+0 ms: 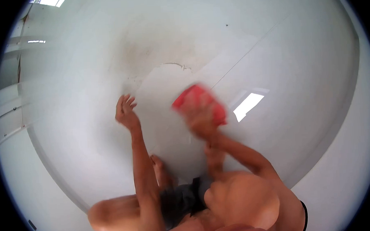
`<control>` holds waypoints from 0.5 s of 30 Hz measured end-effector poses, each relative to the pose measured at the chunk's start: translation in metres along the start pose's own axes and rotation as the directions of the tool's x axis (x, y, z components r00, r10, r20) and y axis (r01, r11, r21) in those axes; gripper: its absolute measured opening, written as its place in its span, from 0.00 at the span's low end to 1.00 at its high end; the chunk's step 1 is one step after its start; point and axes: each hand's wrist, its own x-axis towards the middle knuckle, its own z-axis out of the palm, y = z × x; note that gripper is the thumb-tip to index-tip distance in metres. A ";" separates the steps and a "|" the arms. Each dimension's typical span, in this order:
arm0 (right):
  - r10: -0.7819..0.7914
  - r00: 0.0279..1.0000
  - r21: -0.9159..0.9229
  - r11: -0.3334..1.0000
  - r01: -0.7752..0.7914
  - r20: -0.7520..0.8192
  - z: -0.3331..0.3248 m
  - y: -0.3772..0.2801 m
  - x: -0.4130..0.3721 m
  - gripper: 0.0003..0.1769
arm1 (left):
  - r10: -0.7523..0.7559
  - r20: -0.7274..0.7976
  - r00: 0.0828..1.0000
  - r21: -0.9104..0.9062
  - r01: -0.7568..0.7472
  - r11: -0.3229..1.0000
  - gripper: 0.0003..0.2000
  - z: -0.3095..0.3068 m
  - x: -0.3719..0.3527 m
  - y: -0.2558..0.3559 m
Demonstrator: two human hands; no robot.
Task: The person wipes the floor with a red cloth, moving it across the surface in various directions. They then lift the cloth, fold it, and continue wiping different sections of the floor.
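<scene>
A red cloth (pixel 219 112) lies under my right hand (pixel 199 115), which is pressed on it against the pale, glossy floor; motion blurs both. To the left, my left hand (pixel 126 112) hovers with fingers loosely apart and nothing in it. Beyond the hands, a brownish smear (pixel 143 47) marks the floor. At its near edge runs a thin curved line of dirt (pixel 174 64), with a lighter patch of floor on the near side.
My bare feet and bent knees are close to the cloth. Walls border the floor on both sides, and a cabinet (pixel 9 110) stands at the far left. A dark speck (pixel 227 25) sits farther out. Window light (pixel 248 106) reflects right of the cloth.
</scene>
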 end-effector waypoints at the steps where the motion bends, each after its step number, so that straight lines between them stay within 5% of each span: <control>1: -0.154 0.987 0.059 0.986 0.156 -0.036 -0.004 -0.030 -0.004 0.22 | -0.027 -0.042 0.999 0.026 0.028 0.999 0.16 -0.009 -0.006 0.001; 4: -0.551 0.817 0.202 0.792 0.576 -0.169 0.013 -0.085 -0.007 0.20 | -0.096 -0.102 0.990 0.122 0.108 0.987 0.17 -0.032 -0.016 -0.012; 7: -0.575 0.779 0.360 0.691 0.626 -0.251 0.036 -0.057 0.039 0.19 | -0.148 -0.148 0.978 0.100 0.164 0.981 0.17 -0.041 -0.019 -0.024; 9: -0.510 0.860 0.295 0.818 0.493 -0.023 0.023 -0.007 0.090 0.18 | -0.175 -0.156 0.972 0.097 0.192 0.977 0.18 -0.042 -0.020 -0.025; 10: -0.427 0.902 0.191 0.892 0.410 0.059 0.029 0.023 0.111 0.30 | -0.191 -0.158 0.969 0.099 0.208 0.973 0.18 -0.041 -0.021 -0.025; 11: -0.396 0.865 0.185 0.917 0.354 0.309 -0.004 0.060 0.135 0.50 | -0.197 -0.157 0.968 0.105 0.215 0.971 0.18 -0.040 -0.020 -0.025; 12: -0.300 0.898 0.155 0.953 0.262 0.322 -0.004 0.092 0.142 0.64 | -0.200 -0.158 0.967 0.112 0.219 0.969 0.18 -0.038 -0.021 -0.024; 14: -0.191 0.929 0.023 0.981 0.194 0.317 -0.009 0.152 0.153 0.60 | -0.196 -0.152 0.969 0.117 0.214 0.970 0.18 -0.036 -0.019 -0.023; 15: -0.136 0.988 -0.016 0.990 0.137 0.073 0.022 0.190 0.150 0.54 | -0.190 -0.147 0.971 0.111 0.207 0.972 0.18 -0.034 -0.019 -0.023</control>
